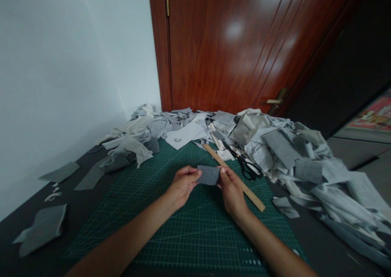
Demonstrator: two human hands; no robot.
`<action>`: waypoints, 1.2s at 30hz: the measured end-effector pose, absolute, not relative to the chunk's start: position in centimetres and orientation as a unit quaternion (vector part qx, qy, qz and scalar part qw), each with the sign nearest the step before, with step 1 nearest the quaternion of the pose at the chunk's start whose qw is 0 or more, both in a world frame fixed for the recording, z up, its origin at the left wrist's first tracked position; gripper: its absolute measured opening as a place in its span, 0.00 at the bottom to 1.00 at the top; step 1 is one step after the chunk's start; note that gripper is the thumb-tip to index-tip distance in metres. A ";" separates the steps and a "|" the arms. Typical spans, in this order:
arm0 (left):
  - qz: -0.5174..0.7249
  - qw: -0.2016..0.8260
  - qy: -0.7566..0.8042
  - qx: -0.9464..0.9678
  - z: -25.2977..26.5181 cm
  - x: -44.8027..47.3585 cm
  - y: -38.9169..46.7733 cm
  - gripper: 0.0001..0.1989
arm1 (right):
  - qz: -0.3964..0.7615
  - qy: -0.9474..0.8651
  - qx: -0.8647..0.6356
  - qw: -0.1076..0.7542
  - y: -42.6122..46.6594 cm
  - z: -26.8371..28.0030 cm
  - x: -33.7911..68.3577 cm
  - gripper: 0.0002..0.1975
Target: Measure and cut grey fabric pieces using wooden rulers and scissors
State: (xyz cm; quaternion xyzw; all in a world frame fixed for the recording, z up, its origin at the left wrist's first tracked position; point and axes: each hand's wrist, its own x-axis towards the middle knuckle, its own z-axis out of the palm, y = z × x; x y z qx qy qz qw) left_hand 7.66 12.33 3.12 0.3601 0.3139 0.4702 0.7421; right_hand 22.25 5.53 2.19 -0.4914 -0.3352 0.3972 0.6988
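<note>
Together, both hands (185, 184) (232, 189) pinch grey, perhaps folded cloth (209, 175).

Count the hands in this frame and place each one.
2: the left hand pinches the left end of the grey cloth piece, the right hand its right end, over the green cutting mat. No others show.
</note>
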 end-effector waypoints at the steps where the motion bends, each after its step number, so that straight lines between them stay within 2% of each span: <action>1: 0.467 0.744 0.313 0.361 3.1 7.7 12.3 0.20 | 0.408 -0.327 -0.484 0.701 5.5 2.2 22.1 0.24; 6: 0.459 0.746 0.307 0.373 3.0 7.9 11.8 0.20 | 0.393 -0.332 -0.492 0.702 5.7 2.5 21.5 0.25; 11: 0.455 0.736 0.314 0.391 3.4 7.9 11.4 0.21 | 0.377 -0.366 -0.496 0.691 5.7 2.6 21.7 0.16; 20: 0.480 0.650 0.326 0.490 2.8 7.6 12.0 0.21 | 0.357 -0.423 -0.492 0.672 5.5 2.6 22.1 0.13; 26: 0.416 0.674 0.310 0.526 3.4 7.3 12.3 0.19 | 0.311 -0.455 -0.515 0.656 5.3 3.0 22.1 0.13; 32: 0.460 0.601 0.340 0.559 3.2 7.1 12.4 0.15 | 0.241 -0.490 -0.552 0.630 5.1 3.2 22.1 0.12; 36: 0.506 0.501 0.345 0.612 2.7 7.4 12.3 0.11 | 0.194 -0.504 -0.576 0.614 5.4 2.4 22.6 0.12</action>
